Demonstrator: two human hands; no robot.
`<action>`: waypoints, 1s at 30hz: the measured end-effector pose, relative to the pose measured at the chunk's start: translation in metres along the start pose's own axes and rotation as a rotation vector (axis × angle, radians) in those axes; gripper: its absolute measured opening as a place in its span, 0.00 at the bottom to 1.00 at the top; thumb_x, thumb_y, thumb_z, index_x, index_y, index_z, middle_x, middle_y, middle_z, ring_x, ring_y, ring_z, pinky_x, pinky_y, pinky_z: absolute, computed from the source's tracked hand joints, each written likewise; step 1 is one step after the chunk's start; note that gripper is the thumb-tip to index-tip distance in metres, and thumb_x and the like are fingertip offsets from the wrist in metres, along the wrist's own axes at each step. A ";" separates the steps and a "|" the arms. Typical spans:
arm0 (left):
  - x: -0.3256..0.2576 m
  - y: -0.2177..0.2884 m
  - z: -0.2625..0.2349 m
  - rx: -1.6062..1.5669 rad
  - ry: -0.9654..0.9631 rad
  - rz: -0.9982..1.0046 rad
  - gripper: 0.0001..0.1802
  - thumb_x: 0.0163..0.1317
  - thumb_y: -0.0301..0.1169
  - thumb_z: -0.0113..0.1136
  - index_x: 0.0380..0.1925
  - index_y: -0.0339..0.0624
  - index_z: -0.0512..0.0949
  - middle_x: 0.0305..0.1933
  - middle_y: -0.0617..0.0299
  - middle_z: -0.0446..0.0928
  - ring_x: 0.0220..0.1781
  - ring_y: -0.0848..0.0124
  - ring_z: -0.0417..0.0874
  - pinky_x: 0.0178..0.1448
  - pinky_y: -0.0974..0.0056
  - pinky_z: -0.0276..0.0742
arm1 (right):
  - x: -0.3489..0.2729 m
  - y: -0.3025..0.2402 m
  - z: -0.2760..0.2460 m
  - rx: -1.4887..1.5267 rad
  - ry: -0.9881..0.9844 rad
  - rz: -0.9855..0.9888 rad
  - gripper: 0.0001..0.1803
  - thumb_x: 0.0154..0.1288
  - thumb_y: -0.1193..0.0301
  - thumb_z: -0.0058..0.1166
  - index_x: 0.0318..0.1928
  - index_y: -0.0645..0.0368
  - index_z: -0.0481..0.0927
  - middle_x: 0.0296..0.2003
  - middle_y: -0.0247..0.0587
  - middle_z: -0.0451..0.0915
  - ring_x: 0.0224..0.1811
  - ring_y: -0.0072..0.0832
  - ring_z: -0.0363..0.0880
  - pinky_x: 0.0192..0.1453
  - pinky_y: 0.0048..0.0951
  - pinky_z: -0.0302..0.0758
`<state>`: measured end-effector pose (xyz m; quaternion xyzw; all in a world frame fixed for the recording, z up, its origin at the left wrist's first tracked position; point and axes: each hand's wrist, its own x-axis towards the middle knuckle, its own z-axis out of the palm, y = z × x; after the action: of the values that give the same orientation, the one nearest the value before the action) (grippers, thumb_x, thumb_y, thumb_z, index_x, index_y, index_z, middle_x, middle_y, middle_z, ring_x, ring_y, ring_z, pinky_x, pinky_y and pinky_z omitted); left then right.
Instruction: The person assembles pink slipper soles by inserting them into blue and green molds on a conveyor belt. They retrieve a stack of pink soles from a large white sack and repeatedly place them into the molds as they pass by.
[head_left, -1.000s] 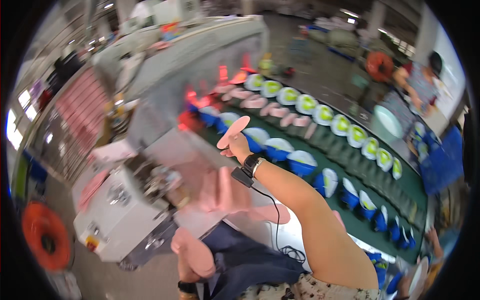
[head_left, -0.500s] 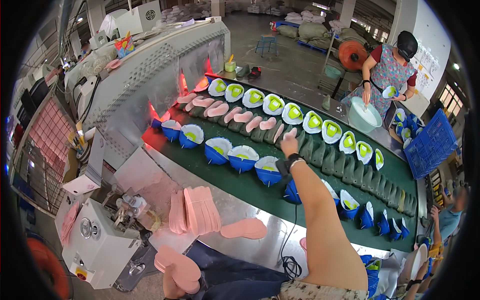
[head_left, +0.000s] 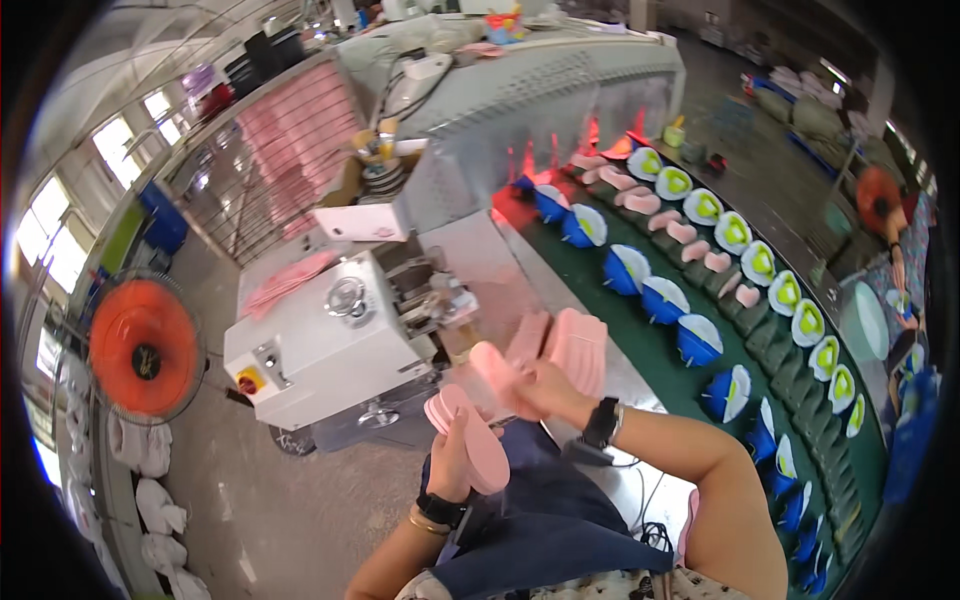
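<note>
My left hand (head_left: 452, 462) is closed around a small stack of pink insoles (head_left: 482, 450), held upright in front of my lap. Close by, my right hand (head_left: 548, 392) is partly blurred, its fingers pinching a pink insole (head_left: 492, 370) whose far end points toward the white machine. Behind my right hand, tall bundles of pink insoles (head_left: 580, 345) rest on the metal table, partly covered by the hand.
A white machine (head_left: 320, 325) with a round knob stands on the left. To the right runs a green conveyor (head_left: 650, 350) bearing blue-and-white shoe uppers (head_left: 700, 340) and dark lasts (head_left: 765, 340), some topped with pink insoles. An orange fan (head_left: 147, 345) stands far left. A co-worker's arm (head_left: 895, 245) shows at right.
My right hand has come back from over the conveyor to beside my left hand and now grips an insole. My left hand's stack is raised. The view has swung left.
</note>
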<state>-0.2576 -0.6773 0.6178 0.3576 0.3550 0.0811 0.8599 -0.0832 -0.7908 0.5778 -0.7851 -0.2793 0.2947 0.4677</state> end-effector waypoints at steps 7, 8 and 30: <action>-0.019 -0.004 -0.070 -0.184 -0.103 -0.160 0.28 0.66 0.52 0.44 0.48 0.36 0.71 0.41 0.56 0.76 0.49 0.55 0.80 0.49 0.54 0.79 | 0.144 0.013 0.039 0.230 0.250 0.099 0.24 0.52 0.72 0.57 0.51 0.66 0.72 0.43 0.47 0.78 0.45 0.36 0.79 0.46 0.34 0.75; -0.019 -0.005 -0.071 -0.169 -0.082 -0.177 0.28 0.66 0.52 0.44 0.47 0.36 0.71 0.41 0.55 0.76 0.49 0.55 0.80 0.49 0.53 0.79 | 0.151 0.008 0.039 0.243 0.300 0.151 0.23 0.53 0.72 0.57 0.50 0.66 0.72 0.44 0.48 0.77 0.47 0.36 0.78 0.47 0.35 0.75; -0.035 -0.014 -0.082 -0.097 -0.128 -0.023 0.30 0.70 0.51 0.44 0.61 0.38 0.62 0.53 0.49 0.75 0.53 0.54 0.79 0.57 0.51 0.76 | 0.172 -0.022 -0.016 0.598 0.406 0.136 0.11 0.66 0.66 0.49 0.43 0.58 0.76 0.32 0.39 0.81 0.26 0.27 0.83 0.25 0.25 0.76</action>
<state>-0.3397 -0.6550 0.5872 0.3158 0.2993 0.0653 0.8980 0.0399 -0.6676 0.5691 -0.6730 -0.0296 0.2319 0.7017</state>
